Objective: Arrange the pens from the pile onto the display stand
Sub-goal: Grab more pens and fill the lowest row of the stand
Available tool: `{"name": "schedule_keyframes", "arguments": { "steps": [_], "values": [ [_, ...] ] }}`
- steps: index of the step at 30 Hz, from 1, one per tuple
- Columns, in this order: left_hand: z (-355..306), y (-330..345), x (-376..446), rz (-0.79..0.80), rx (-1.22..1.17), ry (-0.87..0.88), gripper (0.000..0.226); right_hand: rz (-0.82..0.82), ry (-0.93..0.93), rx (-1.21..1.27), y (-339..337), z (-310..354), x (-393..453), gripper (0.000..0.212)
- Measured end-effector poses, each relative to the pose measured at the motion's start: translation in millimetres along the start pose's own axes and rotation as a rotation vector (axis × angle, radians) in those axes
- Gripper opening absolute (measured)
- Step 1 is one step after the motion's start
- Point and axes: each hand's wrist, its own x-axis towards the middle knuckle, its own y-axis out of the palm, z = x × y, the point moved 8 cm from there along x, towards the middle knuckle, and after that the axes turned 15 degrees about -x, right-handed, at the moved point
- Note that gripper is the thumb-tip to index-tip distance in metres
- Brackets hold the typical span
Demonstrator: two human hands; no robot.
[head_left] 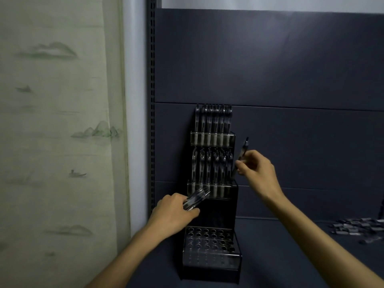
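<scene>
Dim shot. The dark counter (291, 256) carries the tiered black display stand (216, 206), top two rows packed with pens, bottom holes bare. The loose pen pile (357, 228) sits far right. Left hand (174, 215) grips a few pens (196, 199); right hand (256, 169) pinches one pen (240, 157), tilted beside the middle row.

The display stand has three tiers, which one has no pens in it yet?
The bottom tier of the display stand: its round holes all show empty, while the top tier and middle tier each hold a row of upright pens.
</scene>
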Motion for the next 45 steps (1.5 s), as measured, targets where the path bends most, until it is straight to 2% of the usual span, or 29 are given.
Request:
{"name": "schedule_keyframes", "arguments": {
  "steps": [4,9,12,17,34,38,40,41,43,45],
  "values": [
    [1.9,-0.4,5.4,-0.008,-0.018,-0.001,0.033,0.038,-0.022,-0.106,8.2,-3.3,1.7,0.011],
    [0.9,-0.8,7.2,-0.029,-0.014,0.005,0.036,0.008,-0.044,-0.224,5.9,-3.9,3.6,0.013],
    [1.3,0.0,7.2,-0.020,-0.012,0.003,0.035,0.077,-0.053,-0.293,14.3,-3.1,1.6,0.013],
    [7.4,-0.4,6.7,-0.018,0.002,-0.001,0.037,0.117,-0.006,-0.298,25.1,-14.9,-11.3,0.013],
    [11.8,7.8,2.3,0.020,-0.006,-0.029,0.041,0.039,0.011,-0.420,28.4,-20.4,-24.3,0.019],
    [11.3,8.2,0.3,0.025,-0.027,-0.031,0.044,-0.132,-0.098,-0.430,17.0,1.0,-45.8,0.016],
    [10.3,8.1,-0.7,0.009,-0.023,-0.026,0.045,-0.167,-0.127,-0.300,14.4,17.7,-63.9,0.007],
    [10.1,8.4,-1.1,-0.002,-0.017,-0.022,0.044,-0.110,-0.092,-0.188,18.5,22.1,-71.7,0.006],
    [10.0,10.2,-1.6,-0.016,-0.007,-0.017,0.041,0.103,0.030,0.028,39.2,27.0,-86.9,0.014],
    [10.8,13.7,-2.3,-0.009,-0.001,-0.016,0.035,0.286,0.117,0.143,63.5,28.7,-100.4,0.023]
  ]
}}
